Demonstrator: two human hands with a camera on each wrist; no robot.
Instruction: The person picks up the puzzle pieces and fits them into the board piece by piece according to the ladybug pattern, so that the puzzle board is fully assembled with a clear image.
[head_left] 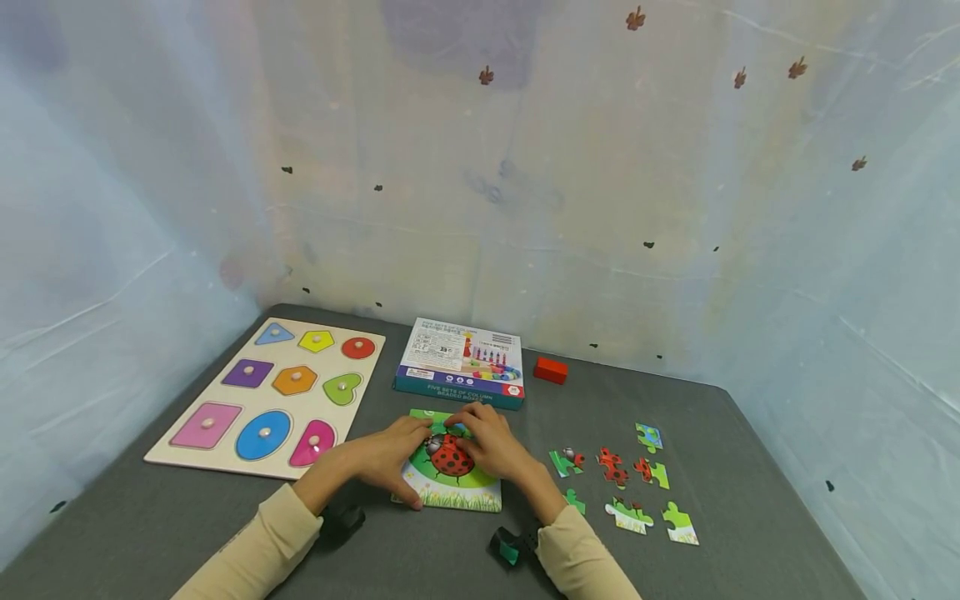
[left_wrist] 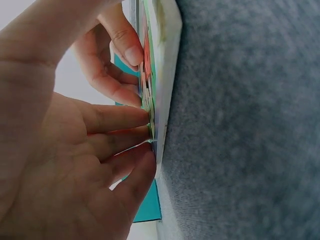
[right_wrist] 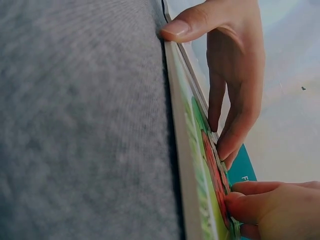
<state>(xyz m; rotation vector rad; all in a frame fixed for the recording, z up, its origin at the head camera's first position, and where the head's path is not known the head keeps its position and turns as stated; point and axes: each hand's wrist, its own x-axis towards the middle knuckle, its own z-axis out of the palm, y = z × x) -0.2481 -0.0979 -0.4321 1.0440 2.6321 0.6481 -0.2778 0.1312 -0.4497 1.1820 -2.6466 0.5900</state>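
A square puzzle board (head_left: 461,497) with a ladybug picture lies on the grey table in front of me. My left hand (head_left: 386,457) spans its left side, thumb at the near-left corner and fairly straight fingertips touching the upper part. In the left wrist view those fingers (left_wrist: 120,117) press against thin layers on the board's face. My right hand (head_left: 491,442) reaches over the upper right of the board. Its thumb and curled fingers pinch a green and blue puzzle piece (head_left: 459,431) above the ladybug, close against the surface; the hand partly hides it.
Several loose puzzle pieces (head_left: 630,517) lie to the right. A shape board with knobbed pieces (head_left: 210,457) stands left. Behind are a bead-set box (head_left: 457,390) and a red block (head_left: 551,370). A black strap (head_left: 507,546) shows by the right wrist. Sheeting (head_left: 480,208) surrounds the table.
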